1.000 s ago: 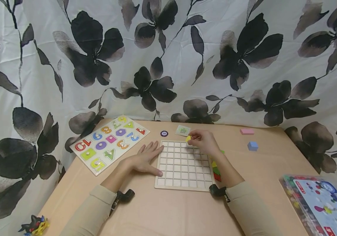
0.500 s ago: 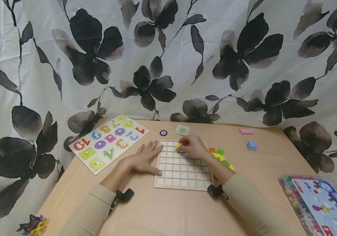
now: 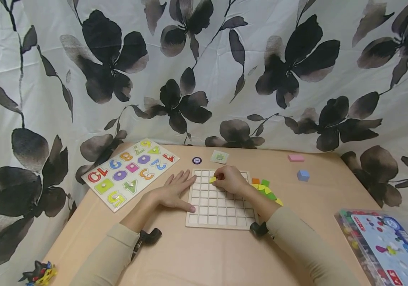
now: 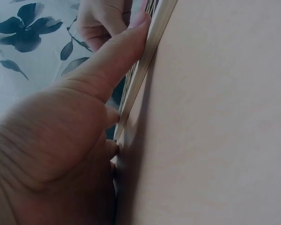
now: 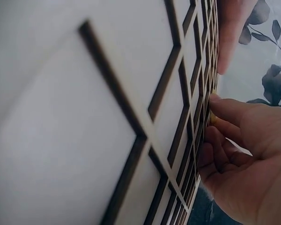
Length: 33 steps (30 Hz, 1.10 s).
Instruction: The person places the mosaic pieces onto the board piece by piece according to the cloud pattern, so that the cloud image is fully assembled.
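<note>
Just below the middle of the head view, the left hand [image 3: 174,193] lies flat with straight fingers against the pale wooden grid board [image 3: 220,208], apparently steadying it on the surface, while the right hand's [image 3: 229,180] grip pinches a small yellow piece [image 3: 212,179] over an upper cell.

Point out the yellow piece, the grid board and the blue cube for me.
yellow piece [image 3: 212,179], head view, its visible left end beside the fingertips.
grid board [image 3: 215,216], head view, bare cell in its near row.
blue cube [image 3: 303,175], head view, its top face.
</note>
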Tool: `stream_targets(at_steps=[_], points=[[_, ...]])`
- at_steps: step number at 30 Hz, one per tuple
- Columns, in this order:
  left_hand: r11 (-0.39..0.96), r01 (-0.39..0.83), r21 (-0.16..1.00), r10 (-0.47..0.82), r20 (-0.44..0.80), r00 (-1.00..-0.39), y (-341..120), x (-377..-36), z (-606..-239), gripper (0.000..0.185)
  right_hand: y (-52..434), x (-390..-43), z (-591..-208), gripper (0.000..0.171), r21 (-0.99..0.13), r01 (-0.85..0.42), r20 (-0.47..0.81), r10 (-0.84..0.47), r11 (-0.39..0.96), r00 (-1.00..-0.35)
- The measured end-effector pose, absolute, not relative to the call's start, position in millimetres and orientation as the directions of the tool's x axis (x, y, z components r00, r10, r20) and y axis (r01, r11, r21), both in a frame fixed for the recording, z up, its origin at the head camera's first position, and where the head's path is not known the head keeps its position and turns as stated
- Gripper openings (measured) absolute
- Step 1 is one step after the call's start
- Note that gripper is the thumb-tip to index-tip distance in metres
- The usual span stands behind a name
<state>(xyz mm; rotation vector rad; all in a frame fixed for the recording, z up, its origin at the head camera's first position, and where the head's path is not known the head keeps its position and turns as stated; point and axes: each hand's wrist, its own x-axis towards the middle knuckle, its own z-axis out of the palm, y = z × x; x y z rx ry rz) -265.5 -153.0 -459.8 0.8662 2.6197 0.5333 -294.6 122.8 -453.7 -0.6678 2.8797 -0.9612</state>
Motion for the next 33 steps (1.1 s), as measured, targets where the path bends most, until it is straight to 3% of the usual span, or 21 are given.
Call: stream_targets(at_steps=[7,15,27,33], points=[[0.751,0.494,0.438,0.615,-0.192,-0.765,-152,-265,-460,0.123,128,-295,-452,0.027,-0.59,-0.374,0.075,-0.413,0.715,-0.908],[0.753,0.498,0.43,0.616,-0.193,-0.764,-152,-265,-457,0.123,144,-290,-442,0.037,-0.687,-0.363,0.089,-0.423,0.63,-0.902],[0.743,0.498,0.447,0.62,-0.18,-0.763,-153,-265,-459,0.123,186,-266,-416,0.038,-0.722,-0.398,0.26,-0.31,0.567,-0.914],[0.75,0.493,0.441,0.616,-0.194,-0.764,-151,-265,-457,0.123,219,-269,-419,0.039,-0.747,-0.33,0.238,-0.231,0.577,-0.943]])
